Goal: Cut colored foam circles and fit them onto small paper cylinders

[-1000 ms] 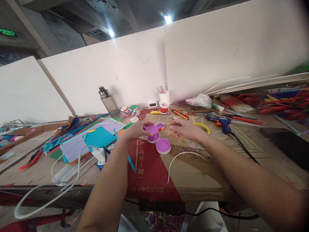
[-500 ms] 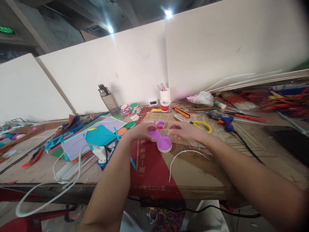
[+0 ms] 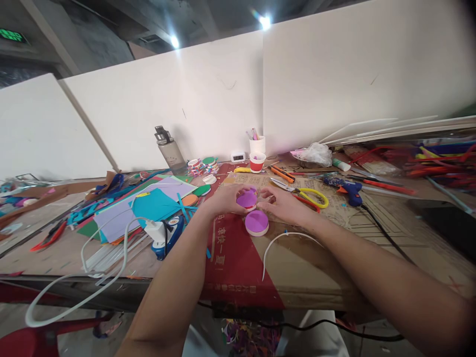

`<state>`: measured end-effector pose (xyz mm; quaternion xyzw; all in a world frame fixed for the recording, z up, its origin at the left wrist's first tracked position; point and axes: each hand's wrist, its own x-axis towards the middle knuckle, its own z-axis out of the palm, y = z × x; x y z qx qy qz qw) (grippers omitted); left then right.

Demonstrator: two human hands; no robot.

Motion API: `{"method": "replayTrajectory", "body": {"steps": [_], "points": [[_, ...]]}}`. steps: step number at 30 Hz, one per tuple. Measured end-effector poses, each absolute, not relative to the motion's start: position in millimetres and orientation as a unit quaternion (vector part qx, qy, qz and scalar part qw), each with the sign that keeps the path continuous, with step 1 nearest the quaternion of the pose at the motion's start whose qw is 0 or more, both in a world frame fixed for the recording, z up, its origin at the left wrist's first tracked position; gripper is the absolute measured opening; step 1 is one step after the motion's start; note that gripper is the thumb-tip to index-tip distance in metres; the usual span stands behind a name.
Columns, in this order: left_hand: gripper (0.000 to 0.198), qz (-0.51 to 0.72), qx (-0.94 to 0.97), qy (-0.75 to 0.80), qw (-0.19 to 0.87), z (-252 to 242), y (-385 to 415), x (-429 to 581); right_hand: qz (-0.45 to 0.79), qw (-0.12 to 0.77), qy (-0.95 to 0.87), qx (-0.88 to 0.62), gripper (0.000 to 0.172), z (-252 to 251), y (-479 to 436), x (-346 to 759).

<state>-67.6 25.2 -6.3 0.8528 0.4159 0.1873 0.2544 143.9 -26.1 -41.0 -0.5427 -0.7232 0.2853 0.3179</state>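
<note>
Over the red part of the cardboard, a purple-faced round disc [image 3: 247, 199] is between my two hands, its face tilted up. My left hand [image 3: 227, 199] is closed on its left edge. The curled fingers of my right hand [image 3: 277, 202] meet its right side. Beneath the disc shows a bit of a red-and-white rim; the rest is covered. Just nearer to me lies another purple disc with a pale side wall [image 3: 256, 223]. A curved white strip [image 3: 268, 250] rests to its right.
Yellow-handled scissors [image 3: 312, 197] and a blue glue gun [image 3: 349, 191] lie to the right. Behind are a red-and-white paper cup [image 3: 257, 162], a small clock [image 3: 238, 157] and a bottle [image 3: 171, 153]. Coloured paper [image 3: 156, 208] and a power strip [image 3: 167, 238] with a white cable sit left.
My left hand has moved the purple disc away from me and right, over where the small purple ring was. My right hand has closed in toward it.
</note>
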Motion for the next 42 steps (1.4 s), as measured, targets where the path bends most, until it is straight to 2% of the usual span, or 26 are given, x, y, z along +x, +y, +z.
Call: {"method": "replayTrajectory", "body": {"steps": [4,8,10,13,15,17,20,24,29,35,42], "points": [[0.06,0.272,0.859,0.373,0.222,-1,18,-58,0.225,0.394,-0.748,-0.484,0.055,-44,-25,142],[0.062,0.348,0.856,0.303,0.232,-1,14,-48,0.208,0.466,-0.745,-0.429,0.05,-40,-24,145],[0.069,0.385,0.821,0.297,0.299,-2,12,-43,0.23,0.498,-0.725,-0.416,0.046,-38,-22,147],[0.08,0.437,0.721,0.259,0.47,-6,11,-36,0.293,0.529,-0.688,-0.402,0.042,-36,-19,149],[0.077,0.463,0.647,0.255,0.549,-10,10,-30,0.316,0.544,-0.665,-0.401,0.043,-37,-18,150],[0.066,0.483,0.6,0.264,0.58,-15,9,-25,0.317,0.555,-0.657,-0.399,0.045,-38,-18,149],[0.054,0.469,0.588,0.287,0.593,-21,8,-20,0.303,0.56,-0.663,-0.393,0.046,-39,-20,147],[0.051,0.465,0.573,0.289,0.61,-25,9,-19,0.313,0.573,-0.655,-0.381,0.045,-39,-21,144],[0.043,0.486,0.541,0.221,0.65,-23,8,-19,0.319,0.6,-0.62,-0.392,0.033,-39,-19,146],[0.046,0.487,0.543,0.23,0.644,-21,4,-16,0.235,0.599,-0.641,-0.419,0.02,-35,-21,148],[0.052,0.482,0.548,0.28,0.623,-19,4,-17,0.247,0.604,-0.637,-0.411,0.015,-36,-19,147]]}}
